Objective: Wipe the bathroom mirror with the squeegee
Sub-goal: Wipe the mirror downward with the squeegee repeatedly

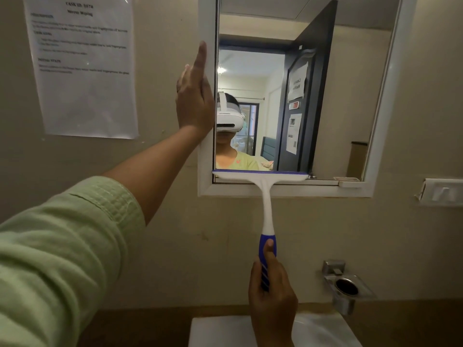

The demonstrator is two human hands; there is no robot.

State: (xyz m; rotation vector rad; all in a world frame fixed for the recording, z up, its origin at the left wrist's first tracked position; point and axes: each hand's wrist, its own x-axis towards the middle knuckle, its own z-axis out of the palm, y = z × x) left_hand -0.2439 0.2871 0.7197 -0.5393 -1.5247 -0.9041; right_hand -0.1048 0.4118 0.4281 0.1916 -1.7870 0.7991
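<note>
The bathroom mirror (350,83) hangs on the beige wall in a white frame (207,159). A white squeegee (266,196) with a blue grip has its blade lying across the mirror's bottom left edge, against the lower frame. My right hand (271,296) is wrapped around the blue grip below, thumb up along it. My left hand (194,96) lies flat and upright on the left side of the frame, fingers together, holding nothing.
A printed sheet (82,66) is taped to the wall left of the mirror. A white sink (225,331) sits below. A chrome holder (347,286) sticks out at lower right, with a white wall fitting (441,192) above it.
</note>
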